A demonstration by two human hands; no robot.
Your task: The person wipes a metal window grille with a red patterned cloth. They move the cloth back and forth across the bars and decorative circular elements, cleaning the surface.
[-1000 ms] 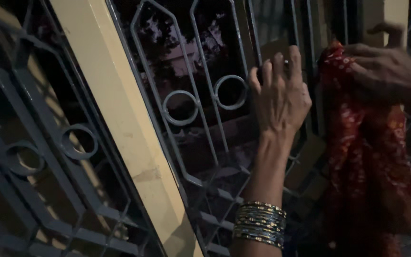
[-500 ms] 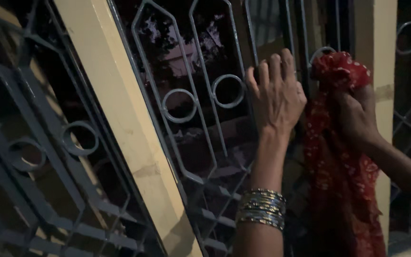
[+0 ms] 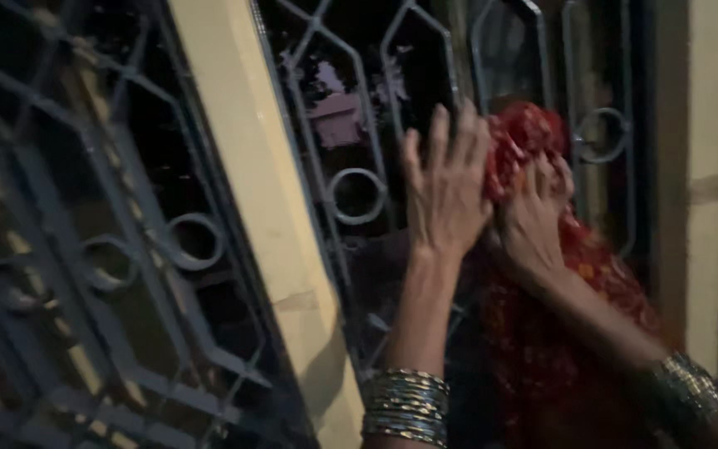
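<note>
Red patterned cloth (image 3: 542, 333) is in the grip of the right hand (image 3: 533, 212), which closes its fingers around the bunched upper part of the fabric, up against the metal window grille (image 3: 359, 191). The rest of the cloth hangs down from this hand, in front of the lower part of the grille and over the right forearm. The left hand (image 3: 446, 187) is open, with the fingers spread and pointing up, and its palm is turned to the grille; it is just beside the bunched top of the cloth, and I cannot tell if it really touches the bars or the fabric, because the picture is blurred. Both wrists carry a stack of silver-coloured bangles (image 3: 406, 406), and the ones on the right wrist (image 3: 691, 387) are near the bottom right corner. The grille is dark, made of thin bars with rings and angular shapes. To the left of it a pale yellow pillar (image 3: 268, 224) runs tilted through the picture, and a second grille panel (image 3: 85, 249) is on its other side. Another pale strip of wall (image 3: 704, 166) stands at the right of the cloth.
</note>
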